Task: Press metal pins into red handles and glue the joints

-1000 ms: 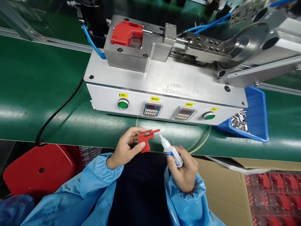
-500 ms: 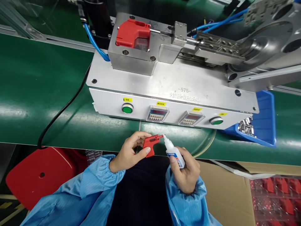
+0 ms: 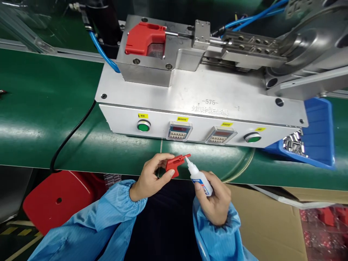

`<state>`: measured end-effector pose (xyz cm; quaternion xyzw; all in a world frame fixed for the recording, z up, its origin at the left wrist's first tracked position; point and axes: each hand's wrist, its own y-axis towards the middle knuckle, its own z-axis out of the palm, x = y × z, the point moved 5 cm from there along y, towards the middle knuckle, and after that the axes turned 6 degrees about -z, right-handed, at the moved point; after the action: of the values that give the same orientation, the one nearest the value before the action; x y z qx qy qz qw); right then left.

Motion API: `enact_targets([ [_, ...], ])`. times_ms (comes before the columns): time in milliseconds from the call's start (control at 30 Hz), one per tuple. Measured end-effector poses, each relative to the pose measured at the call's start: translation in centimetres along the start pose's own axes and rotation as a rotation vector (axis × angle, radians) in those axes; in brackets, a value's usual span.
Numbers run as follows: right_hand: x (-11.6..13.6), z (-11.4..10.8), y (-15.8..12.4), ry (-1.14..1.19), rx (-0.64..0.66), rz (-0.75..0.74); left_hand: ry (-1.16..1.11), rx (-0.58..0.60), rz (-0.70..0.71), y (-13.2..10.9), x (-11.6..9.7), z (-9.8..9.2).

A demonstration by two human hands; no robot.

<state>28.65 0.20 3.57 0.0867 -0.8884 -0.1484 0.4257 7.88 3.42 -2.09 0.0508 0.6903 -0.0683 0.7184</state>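
Note:
Between the thumb and fingers of my left hand (image 3: 152, 177) is a red pistol-shaped plastic part (image 3: 174, 165), its thin barrel pointing right. My right hand (image 3: 214, 197) is closed around a white glue bottle (image 3: 200, 179) with a blue and red label. The bottle tilts up to the left, and its nozzle tip is at the underside of the barrel; whether they touch I cannot tell. A similar red part (image 3: 144, 38) lies in the metal fixture (image 3: 146, 76) on the machine, with a metal rod against its right end.
A machine with a white front panel (image 3: 122, 121), green buttons and two counters stands behind my hands on the green bench (image 3: 27, 137). At right, a blue bin (image 3: 320, 141) holds small metal cylinders (image 3: 294, 143). A red stool (image 3: 57, 203) and a cardboard box (image 3: 266, 221) are below the bench.
The glue nozzle has shifted left along the barrel, from near its tip to its underside. The red part has turned slightly in my left hand. The camera view has moved a little.

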Motion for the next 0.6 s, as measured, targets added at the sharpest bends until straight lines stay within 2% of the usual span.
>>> enact_targets([
  [133,-1.5,-0.8,-0.6,-0.002,-0.089,0.091,-0.015,-0.015,-0.043,0.0,0.2,0.0],
  [233,-3.2,-0.5,-0.6,0.044,-0.068,0.141,-0.067,-0.003,-0.102,0.2,0.2,-0.1],
  [333,-3.9,0.5,-0.4,0.038,-0.017,0.104,-0.1,0.021,-0.184,0.1,0.2,-0.3],
  [467,-3.5,0.9,-0.8,-0.028,-0.017,0.004,-0.049,0.061,-0.329,-0.6,1.1,-1.5],
  [533,-3.0,0.1,-1.1,-0.035,0.005,-0.056,0.011,0.049,-0.386,-0.6,2.1,-2.4],
  [600,-2.6,-2.1,-1.0,-0.048,0.017,-0.083,0.051,0.024,-0.415,-0.2,3.1,-3.1],
])
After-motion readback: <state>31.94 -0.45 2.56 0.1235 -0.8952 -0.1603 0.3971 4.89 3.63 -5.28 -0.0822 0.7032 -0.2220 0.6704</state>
